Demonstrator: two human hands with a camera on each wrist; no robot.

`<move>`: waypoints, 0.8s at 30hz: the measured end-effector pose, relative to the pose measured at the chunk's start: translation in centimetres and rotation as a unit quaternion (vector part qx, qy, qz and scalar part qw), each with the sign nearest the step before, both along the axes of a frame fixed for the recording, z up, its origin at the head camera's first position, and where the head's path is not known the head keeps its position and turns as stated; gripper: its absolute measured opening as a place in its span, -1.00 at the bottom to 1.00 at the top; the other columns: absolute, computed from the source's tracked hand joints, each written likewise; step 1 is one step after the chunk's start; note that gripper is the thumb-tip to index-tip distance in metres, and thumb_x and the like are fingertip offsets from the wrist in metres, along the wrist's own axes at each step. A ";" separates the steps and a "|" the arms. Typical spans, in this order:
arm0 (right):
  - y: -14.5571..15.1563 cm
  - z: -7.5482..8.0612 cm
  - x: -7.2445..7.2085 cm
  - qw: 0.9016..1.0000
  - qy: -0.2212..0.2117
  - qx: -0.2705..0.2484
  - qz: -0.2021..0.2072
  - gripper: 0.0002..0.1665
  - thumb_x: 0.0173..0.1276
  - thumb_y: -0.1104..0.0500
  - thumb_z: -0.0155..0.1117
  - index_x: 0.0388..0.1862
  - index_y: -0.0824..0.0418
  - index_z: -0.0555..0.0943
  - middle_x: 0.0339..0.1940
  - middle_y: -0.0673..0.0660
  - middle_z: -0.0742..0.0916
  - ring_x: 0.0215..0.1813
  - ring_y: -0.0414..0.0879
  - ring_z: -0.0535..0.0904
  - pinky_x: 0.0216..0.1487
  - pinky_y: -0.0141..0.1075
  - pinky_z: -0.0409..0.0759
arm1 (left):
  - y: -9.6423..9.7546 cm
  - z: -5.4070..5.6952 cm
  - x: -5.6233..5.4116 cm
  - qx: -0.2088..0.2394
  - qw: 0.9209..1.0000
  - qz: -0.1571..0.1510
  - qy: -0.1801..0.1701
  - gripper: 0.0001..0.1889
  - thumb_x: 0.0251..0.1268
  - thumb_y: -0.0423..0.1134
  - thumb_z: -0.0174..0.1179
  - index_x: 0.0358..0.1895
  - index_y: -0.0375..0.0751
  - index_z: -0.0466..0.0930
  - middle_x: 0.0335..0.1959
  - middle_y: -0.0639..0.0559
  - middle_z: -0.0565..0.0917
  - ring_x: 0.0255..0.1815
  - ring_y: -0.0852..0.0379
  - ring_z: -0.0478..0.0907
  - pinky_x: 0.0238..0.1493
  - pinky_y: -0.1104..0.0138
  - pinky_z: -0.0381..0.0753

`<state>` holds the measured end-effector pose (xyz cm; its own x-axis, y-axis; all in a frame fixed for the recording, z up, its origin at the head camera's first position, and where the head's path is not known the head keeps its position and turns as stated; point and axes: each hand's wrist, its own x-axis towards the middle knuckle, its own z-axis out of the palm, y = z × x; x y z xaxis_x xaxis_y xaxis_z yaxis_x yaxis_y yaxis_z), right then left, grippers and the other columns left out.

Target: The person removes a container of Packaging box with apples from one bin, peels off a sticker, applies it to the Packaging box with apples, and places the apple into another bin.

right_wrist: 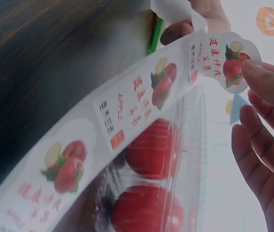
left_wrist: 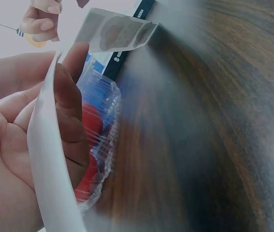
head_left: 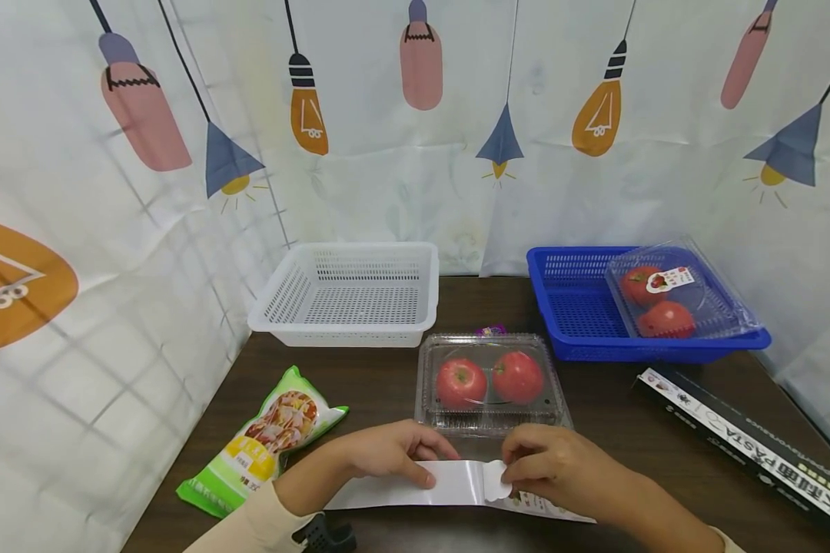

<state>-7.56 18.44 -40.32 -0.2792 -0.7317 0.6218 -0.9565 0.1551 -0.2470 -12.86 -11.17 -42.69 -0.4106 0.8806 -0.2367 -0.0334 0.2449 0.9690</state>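
Observation:
My left hand (head_left: 394, 453) pinches a white strip of label backing (head_left: 449, 484) between thumb and fingers. Rows of stickers printed with apples (right_wrist: 163, 84) run along its other side. One end of an apple sticker (right_wrist: 229, 63) stands lifted off the strip, and my right hand (head_left: 563, 465) pinches it by its rounded tip; its other end still meets the backing. Just beyond both hands sits a closed clear plastic box (head_left: 425, 399) with two red apples (head_left: 462, 382) inside.
A green bag of food (head_left: 270, 442) lies at left. Behind are a white basket (head_left: 349, 338) and a blue basket (head_left: 574, 346), the latter holding another clear box (head_left: 722, 319) with red fruit and a label. A long black pasta box (head_left: 754, 445) lies at right.

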 end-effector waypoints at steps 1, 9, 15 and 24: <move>0.2 0.0 0.0 1.000 0.000 0.000 -0.001 -0.93 0.30 0.22 0.38 -0.26 0.06 0.72 -0.16 -0.01 0.60 -0.18 -0.26 0.56 -0.10 -0.56 0.52 | 0.0 -0.1 0.0 0.000 1.000 0.000 -0.002 -0.59 0.21 -0.55 0.23 0.15 -0.32 0.54 -0.19 -0.07 0.72 -0.28 0.26 0.59 -0.29 0.45 0.53; 1.2 0.2 0.1 0.998 -0.052 -0.015 0.015 -0.91 0.36 0.28 0.29 -0.24 0.13 0.70 -0.16 0.02 0.57 -0.34 -0.36 0.52 -0.45 -0.74 0.39 | -0.2 -0.8 0.1 -0.002 1.000 -0.004 -0.012 -0.54 0.22 -0.57 0.20 0.21 -0.27 0.49 -0.19 -0.06 0.72 -0.26 0.27 0.59 -0.28 0.44 0.54; 1.6 0.4 0.0 1.000 -0.021 -0.018 -0.004 -0.80 0.48 0.16 0.14 -0.25 0.12 0.70 -0.16 0.02 0.59 -0.26 -0.28 0.55 -0.32 -0.68 0.47 | -0.3 -1.4 -0.1 -0.002 1.000 -0.006 0.012 -0.55 0.19 -0.58 0.21 0.18 -0.36 0.51 -0.19 -0.19 0.70 -0.26 0.27 0.58 -0.27 0.47 0.53; 1.9 1.1 -0.1 0.997 -0.030 -0.006 -0.067 -0.91 0.38 0.20 0.30 -0.16 0.09 0.67 -0.13 -0.04 0.68 -0.13 -0.21 0.63 -0.09 -0.52 0.54 | 0.4 -2.1 0.0 -0.044 0.987 -0.032 0.154 -0.56 0.17 -0.50 0.27 0.16 -0.25 0.58 -0.06 0.05 0.68 -0.04 0.26 0.58 -0.02 0.41 0.54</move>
